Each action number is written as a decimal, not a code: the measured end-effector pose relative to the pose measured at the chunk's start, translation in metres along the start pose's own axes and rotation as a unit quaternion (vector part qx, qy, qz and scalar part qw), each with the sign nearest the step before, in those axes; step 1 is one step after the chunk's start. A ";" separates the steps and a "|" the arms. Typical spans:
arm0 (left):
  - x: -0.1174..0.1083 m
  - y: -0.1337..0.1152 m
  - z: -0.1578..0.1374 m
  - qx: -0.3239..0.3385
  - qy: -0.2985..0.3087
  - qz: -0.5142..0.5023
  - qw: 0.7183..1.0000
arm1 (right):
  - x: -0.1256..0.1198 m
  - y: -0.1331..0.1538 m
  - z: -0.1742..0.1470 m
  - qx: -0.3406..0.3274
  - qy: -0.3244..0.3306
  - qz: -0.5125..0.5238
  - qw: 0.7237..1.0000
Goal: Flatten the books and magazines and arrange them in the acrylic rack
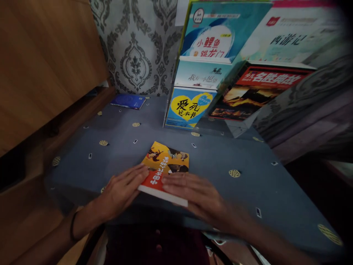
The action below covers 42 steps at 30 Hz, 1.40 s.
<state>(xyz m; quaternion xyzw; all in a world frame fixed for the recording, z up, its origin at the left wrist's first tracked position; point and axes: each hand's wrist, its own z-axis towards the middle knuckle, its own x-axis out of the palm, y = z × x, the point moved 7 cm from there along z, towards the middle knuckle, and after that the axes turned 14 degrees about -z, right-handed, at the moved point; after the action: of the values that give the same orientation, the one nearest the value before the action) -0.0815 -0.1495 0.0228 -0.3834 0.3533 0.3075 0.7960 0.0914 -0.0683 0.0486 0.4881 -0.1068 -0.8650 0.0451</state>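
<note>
Near the front of the cloth-covered table is a small book [160, 167] with an orange and red cover, dark cartoon figures and white lettering; its white page edge faces me. My left hand [122, 187], with a dark band at the wrist, closes on the book's left edge, fingertips on the cover. Over the lower right side comes my right hand [195, 189], its fingers together across the cover and gripping that side. Both thumbs are hidden, and the right hand is slightly blurred.
A clear display stand [239, 127] at the back holds several books, among them a blue one with a yellow heart [187, 108] and a dark one with a red band [256, 92]. A blue booklet [128, 101] lies back left. Wooden furniture [49, 66] borders the left; patterned curtain [135, 55] hangs behind.
</note>
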 end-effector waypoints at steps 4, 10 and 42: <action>-0.034 0.011 0.032 -0.029 -0.088 -0.062 0.994 | 0.003 -0.070 0.013 0.131 -0.071 0.016 0.989; -0.068 0.056 0.049 -0.201 -0.263 -0.209 0.920 | 0.030 -0.169 0.021 0.343 -0.186 0.204 0.898; 0.072 0.114 0.108 -0.145 0.121 0.010 0.982 | 0.101 -0.196 0.024 0.481 -0.097 0.391 0.779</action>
<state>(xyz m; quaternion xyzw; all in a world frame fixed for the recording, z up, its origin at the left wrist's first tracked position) -0.0923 0.0141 -0.0299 -0.5261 0.4025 0.3146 0.6799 0.0240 0.1069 -0.0685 0.2757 -0.6947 -0.6520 0.1275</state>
